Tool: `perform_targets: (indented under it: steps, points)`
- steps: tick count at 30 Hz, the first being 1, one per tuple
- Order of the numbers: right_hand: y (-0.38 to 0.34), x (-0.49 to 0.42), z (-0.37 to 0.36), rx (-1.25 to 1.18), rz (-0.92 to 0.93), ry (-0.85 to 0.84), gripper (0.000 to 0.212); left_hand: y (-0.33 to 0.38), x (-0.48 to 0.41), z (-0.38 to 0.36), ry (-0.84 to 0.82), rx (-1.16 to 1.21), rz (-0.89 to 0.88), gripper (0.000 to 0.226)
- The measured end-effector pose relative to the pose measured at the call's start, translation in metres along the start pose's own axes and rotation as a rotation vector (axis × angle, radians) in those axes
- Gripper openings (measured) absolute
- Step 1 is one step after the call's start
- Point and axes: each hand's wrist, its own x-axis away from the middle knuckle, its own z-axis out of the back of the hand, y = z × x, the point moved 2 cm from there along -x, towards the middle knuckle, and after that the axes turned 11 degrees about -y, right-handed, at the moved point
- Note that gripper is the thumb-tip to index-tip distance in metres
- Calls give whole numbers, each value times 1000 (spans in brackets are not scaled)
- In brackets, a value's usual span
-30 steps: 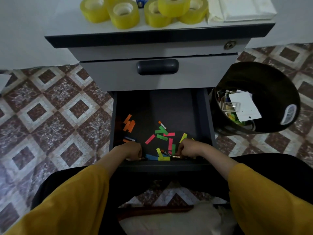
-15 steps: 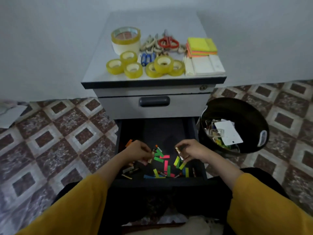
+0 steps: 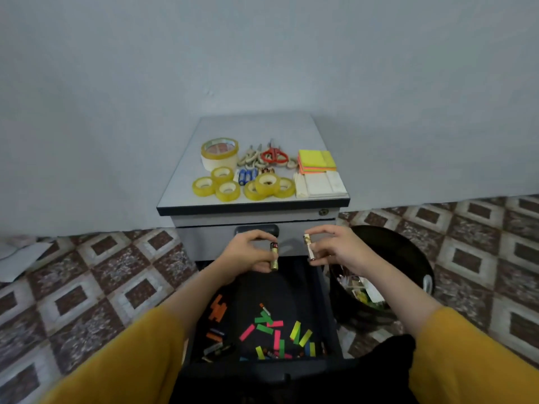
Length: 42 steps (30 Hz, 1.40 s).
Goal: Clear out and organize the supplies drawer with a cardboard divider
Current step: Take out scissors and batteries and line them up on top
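Note:
The bottom drawer (image 3: 329,310) of a grey cabinet stands open, with several coloured paper strips (image 3: 269,328) and small batteries scattered on its dark floor. My left hand (image 3: 248,252) pinches a gold and black battery (image 3: 274,256) upright in front of the upper drawer. My right hand (image 3: 332,247) pinches a pale battery (image 3: 308,246), also raised above the open drawer. No cardboard divider is in view.
On the cabinet top (image 3: 186,176) lie several yellow tape rolls (image 3: 227,191), blue batteries (image 3: 246,175), red scissors (image 3: 273,154), sticky notes (image 3: 316,161) and white pads. A black bin (image 3: 408,252) with scraps stands to the right of the drawer. Tiled floor lies all around.
Both hands rose out of the drawer, each holding a battery, up to the level of the upper drawer's handle. The view tilted up, showing the whole cabinet top and the wall.

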Motion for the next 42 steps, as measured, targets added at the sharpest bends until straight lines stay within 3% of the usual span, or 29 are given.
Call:
perform_targets:
  steps: [9,16,23,30,37,40,42]
  points:
    - [-71,-16,28,115,142,138,22,100,-32,23,244,-129,-153,26]
    - [-85,-34,55,169,176,188,23,148,-93,56,344,-406,-112,21]
    - [-76,-38,75,199,151,211,21,148,-136,58,282,-658,12,21]
    - [-70,-40,79,238,133,202,20,137,-149,55,274,-837,20,27]
    - [-73,-42,73,249,137,205,20,133,-147,57,294,-934,23,47]
    - [-78,-44,70,249,141,219,20,131,-145,59,318,-918,10,44]
    - [-82,-46,68,254,155,224,20,130,-145,61,340,-886,-39,30]
